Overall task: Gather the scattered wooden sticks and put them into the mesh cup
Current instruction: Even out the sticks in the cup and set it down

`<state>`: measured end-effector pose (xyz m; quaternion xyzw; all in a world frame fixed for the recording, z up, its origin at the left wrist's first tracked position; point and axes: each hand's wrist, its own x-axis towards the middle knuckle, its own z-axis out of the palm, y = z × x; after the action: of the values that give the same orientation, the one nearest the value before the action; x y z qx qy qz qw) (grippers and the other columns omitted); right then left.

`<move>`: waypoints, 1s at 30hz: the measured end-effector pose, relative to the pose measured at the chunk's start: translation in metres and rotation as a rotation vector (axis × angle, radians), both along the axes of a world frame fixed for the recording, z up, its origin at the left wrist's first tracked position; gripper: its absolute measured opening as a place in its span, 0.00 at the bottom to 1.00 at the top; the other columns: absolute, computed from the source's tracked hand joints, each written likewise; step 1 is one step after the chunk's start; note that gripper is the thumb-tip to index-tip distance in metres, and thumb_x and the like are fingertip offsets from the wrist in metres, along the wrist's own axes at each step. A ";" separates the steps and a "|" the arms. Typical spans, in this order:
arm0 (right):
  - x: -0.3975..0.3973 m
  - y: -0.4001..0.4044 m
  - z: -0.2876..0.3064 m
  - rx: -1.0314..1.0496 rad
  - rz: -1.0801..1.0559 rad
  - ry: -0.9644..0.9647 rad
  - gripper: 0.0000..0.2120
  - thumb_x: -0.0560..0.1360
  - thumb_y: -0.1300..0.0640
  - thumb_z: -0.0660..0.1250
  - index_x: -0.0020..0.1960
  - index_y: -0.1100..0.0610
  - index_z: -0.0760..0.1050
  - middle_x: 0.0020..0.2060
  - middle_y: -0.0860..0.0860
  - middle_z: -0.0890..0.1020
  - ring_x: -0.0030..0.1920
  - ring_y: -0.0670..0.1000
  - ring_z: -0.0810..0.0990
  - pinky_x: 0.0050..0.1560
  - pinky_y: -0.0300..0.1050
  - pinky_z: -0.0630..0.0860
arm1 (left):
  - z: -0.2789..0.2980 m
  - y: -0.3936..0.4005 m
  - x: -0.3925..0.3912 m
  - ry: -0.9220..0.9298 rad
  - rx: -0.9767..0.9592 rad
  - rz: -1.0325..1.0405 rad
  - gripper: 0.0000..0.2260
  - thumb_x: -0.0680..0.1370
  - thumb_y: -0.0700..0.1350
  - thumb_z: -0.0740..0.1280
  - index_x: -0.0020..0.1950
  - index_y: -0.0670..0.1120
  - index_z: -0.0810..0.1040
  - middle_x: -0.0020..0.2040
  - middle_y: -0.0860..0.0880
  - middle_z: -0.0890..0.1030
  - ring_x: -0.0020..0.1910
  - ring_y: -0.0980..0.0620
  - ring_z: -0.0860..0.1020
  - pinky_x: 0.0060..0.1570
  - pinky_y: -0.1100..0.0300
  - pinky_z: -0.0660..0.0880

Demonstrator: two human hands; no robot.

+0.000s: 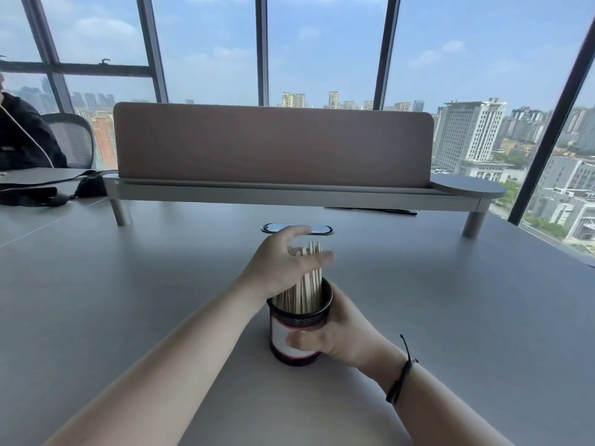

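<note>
Task looks nearly done from where I sit: the wooden sticks (309,284) stand bunched upright in the mesh cup (297,329), tops poking well above the rim, and I see no loose sticks anywhere on the desk (128,300). The cup sits upright on the desk, close in front of me, centre of view. My right hand (341,329) is wrapped around the cup's side, thumb across the pale label, fingers closed on it to hold it steady. My left hand (283,262) is cupped around the upper part of the bundle, fingers curled loosely and partly spread; the fingertips are blurred, so I cannot tell if it grips the sticks or is just letting go. What's left, I judge: settle the bundle down, release both hands. Around: a cable port (297,229) just beyond the left hand, a divider panel (273,146) on a raised shelf further back, a black bag (48,191) far left, another person seated at the left edge by a mesh chair (75,136). Nothing blocks the cup; only risk is tipping it.
</note>
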<state>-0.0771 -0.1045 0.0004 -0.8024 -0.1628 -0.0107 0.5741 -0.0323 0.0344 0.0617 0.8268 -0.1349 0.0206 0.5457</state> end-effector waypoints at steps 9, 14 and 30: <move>-0.002 -0.013 -0.002 0.064 0.017 0.059 0.37 0.58 0.61 0.77 0.64 0.49 0.68 0.56 0.51 0.80 0.57 0.48 0.80 0.59 0.46 0.78 | -0.052 0.052 -0.020 0.150 -0.258 -0.431 0.36 0.65 0.65 0.77 0.70 0.53 0.75 0.67 0.48 0.80 0.69 0.48 0.76 0.70 0.46 0.70; 0.001 -0.011 -0.008 0.121 0.049 0.048 0.33 0.62 0.72 0.76 0.62 0.52 0.72 0.52 0.45 0.84 0.56 0.48 0.82 0.53 0.40 0.78 | -0.077 0.063 -0.017 0.062 -0.098 -0.361 0.36 0.64 0.39 0.84 0.69 0.45 0.72 0.65 0.45 0.81 0.65 0.46 0.79 0.67 0.41 0.73; 0.079 0.055 -0.017 0.112 -0.262 0.014 0.35 0.59 0.56 0.85 0.58 0.51 0.70 0.51 0.45 0.82 0.44 0.34 0.81 0.36 0.31 0.76 | -0.098 0.082 0.040 -0.105 -0.188 0.050 0.25 0.70 0.33 0.77 0.64 0.47 0.77 0.56 0.52 0.86 0.56 0.55 0.83 0.57 0.54 0.80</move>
<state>0.0017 -0.0491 -0.0162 -0.7837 -0.0519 -0.0891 0.6126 0.0075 0.1160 -0.0365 0.7728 -0.1403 0.0900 0.6123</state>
